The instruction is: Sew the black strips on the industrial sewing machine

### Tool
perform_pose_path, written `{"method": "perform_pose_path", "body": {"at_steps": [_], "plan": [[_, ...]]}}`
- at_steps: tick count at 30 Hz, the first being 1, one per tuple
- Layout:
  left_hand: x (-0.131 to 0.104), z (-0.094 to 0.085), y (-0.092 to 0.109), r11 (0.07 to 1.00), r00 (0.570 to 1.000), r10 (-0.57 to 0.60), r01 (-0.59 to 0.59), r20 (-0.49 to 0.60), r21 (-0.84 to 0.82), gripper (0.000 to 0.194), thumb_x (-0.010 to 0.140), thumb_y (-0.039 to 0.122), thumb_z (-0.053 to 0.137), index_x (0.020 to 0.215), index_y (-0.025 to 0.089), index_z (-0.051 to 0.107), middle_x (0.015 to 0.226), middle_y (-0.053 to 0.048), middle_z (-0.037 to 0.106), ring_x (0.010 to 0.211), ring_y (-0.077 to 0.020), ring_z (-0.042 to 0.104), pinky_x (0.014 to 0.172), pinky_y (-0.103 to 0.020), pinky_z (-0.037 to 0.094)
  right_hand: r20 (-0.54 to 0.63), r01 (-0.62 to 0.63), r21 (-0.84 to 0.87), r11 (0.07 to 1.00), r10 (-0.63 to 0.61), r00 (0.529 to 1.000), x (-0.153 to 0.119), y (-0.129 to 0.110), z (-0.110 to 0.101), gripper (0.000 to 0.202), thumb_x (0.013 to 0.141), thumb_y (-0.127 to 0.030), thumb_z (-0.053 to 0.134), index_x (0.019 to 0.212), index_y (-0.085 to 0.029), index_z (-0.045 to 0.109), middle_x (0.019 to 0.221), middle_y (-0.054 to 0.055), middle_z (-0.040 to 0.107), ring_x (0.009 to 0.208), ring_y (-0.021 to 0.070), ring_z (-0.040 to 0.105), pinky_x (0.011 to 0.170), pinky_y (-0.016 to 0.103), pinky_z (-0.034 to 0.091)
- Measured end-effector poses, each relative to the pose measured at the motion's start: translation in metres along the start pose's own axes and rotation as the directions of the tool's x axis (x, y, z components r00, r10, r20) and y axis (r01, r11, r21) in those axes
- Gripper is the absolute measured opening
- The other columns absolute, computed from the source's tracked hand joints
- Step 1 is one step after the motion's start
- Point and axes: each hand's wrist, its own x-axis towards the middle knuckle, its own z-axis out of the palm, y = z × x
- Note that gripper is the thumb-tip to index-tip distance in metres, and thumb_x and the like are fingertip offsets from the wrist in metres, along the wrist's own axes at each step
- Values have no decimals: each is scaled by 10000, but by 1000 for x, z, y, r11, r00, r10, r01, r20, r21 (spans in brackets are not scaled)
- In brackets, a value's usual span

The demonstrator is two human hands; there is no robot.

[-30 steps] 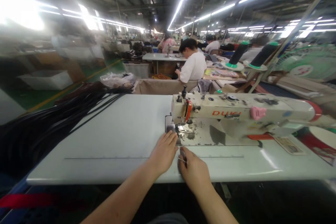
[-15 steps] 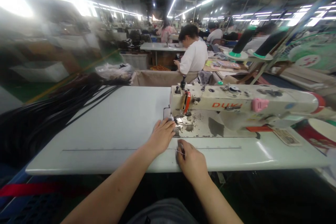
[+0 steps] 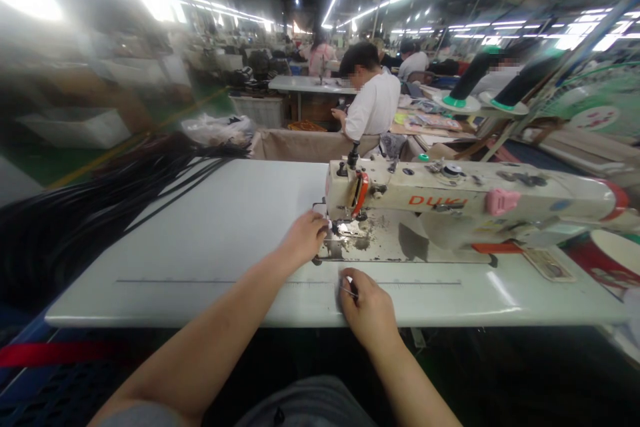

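A white sewing machine [image 3: 465, 197] with a pink clip and an orange guard stands on the pale table [image 3: 240, 213]. My left hand [image 3: 304, 237] is beside its needle area, left of the metal plate [image 3: 350, 230], with fingers bent together; a small pale bit shows at the fingertips, too small to name. Near the table's front edge, my right hand [image 3: 367, 300] is closed around a small metal tool [image 3: 351, 288], mostly hidden in the fingers. A ruler line [image 3: 200, 281] runs along the tabletop.
Long black strips [image 3: 75, 233] hang over the table's left side. Behind the machine are a fabric-lined bin [image 3: 295, 145] and a seated person in a white shirt [image 3: 375, 103]. Black thread cones [image 3: 470, 83] stand at right. A red strap [image 3: 60, 352] lies at lower left.
My left hand has lifted and shifted slightly left, its fingers now bent instead of flat on the plate. My right hand stays nearly where it was. The view has shifted slightly.
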Motion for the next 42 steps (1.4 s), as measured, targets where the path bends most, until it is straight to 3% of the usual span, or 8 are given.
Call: {"method": "perform_pose_path", "body": {"at_steps": [6, 11, 14, 19, 26, 30, 34, 42], "plan": [[47, 2, -18, 994, 993, 108, -107, 41, -32, 324, 896, 122, 597, 1175, 204, 740, 1393, -80, 657, 1353, -243, 549, 1214, -407, 416, -39, 15, 57, 998, -13, 999, -3, 3, 0, 229, 985, -224, 455, 1018, -196, 680, 910, 67, 757, 828, 203, 721, 751, 281, 526], [58, 7, -16, 987, 987, 158, -158, 19, -4, 373, 933, 146, 544, 1265, 195, 705, 1428, -72, 636, 1398, -248, 509, 1242, -397, 370, -71, 51, 52, 997, -48, 996, -4, 4, 1, 211, 972, -204, 459, 1008, -194, 667, 910, 68, 751, 820, 192, 712, 750, 272, 525], [54, 5, -11, 982, 984, 178, -178, -10, 59, 366, 976, 188, 498, 1287, 192, 692, 1427, -81, 631, 1401, -256, 503, 1241, -394, 362, -83, 58, 46, 997, -54, 995, -4, 4, 1, 215, 975, -203, 460, 1007, -193, 671, 895, 66, 746, 807, 186, 705, 740, 267, 521], [43, -5, -3, 985, 993, 110, -105, -32, 140, 347, 1003, 289, 503, 1277, 180, 687, 1324, -132, 664, 1289, -302, 559, 1170, -453, 408, -93, 57, 22, 998, -54, 994, -5, 3, 2, 219, 973, -200, 467, 1003, -192, 683, 869, 61, 740, 773, 186, 695, 717, 271, 511], [39, -10, -13, 992, 993, 40, -53, 113, 116, 228, 963, 349, 617, 1067, 171, 714, 1110, -126, 708, 1110, -303, 621, 1044, -451, 467, -97, 60, 16, 998, -58, 994, -7, 5, 5, 217, 981, -201, 458, 1017, -195, 672, 886, 59, 742, 783, 185, 695, 724, 271, 506], [39, -12, -19, 995, 990, 65, -74, 128, 66, 136, 900, 252, 697, 1014, 189, 734, 1058, -86, 726, 1066, -270, 651, 1016, -406, 502, -112, 72, 16, 997, -69, 991, -7, 5, 6, 217, 978, -193, 455, 1017, -190, 669, 895, 57, 740, 788, 184, 694, 725, 271, 503], [29, -18, -16, 994, 992, 109, -107, 67, -35, 139, 890, 165, 675, 955, 218, 786, 1116, -63, 725, 1096, -224, 661, 1027, -347, 519, -114, 69, 19, 997, -67, 991, -7, 5, 7, 216, 976, -191, 456, 1013, -190, 669, 889, 56, 740, 788, 179, 694, 726, 265, 503], [-4, -14, 9, 993, 992, -97, 101, 83, -53, 179, 873, 204, 696, 995, 241, 823, 993, -37, 714, 862, -172, 701, 837, -282, 582, -126, 67, 9, 998, -65, 990, -7, 4, 6, 216, 938, -163, 479, 1007, -190, 682, 858, 52, 735, 759, 173, 689, 709, 259, 503]]}}
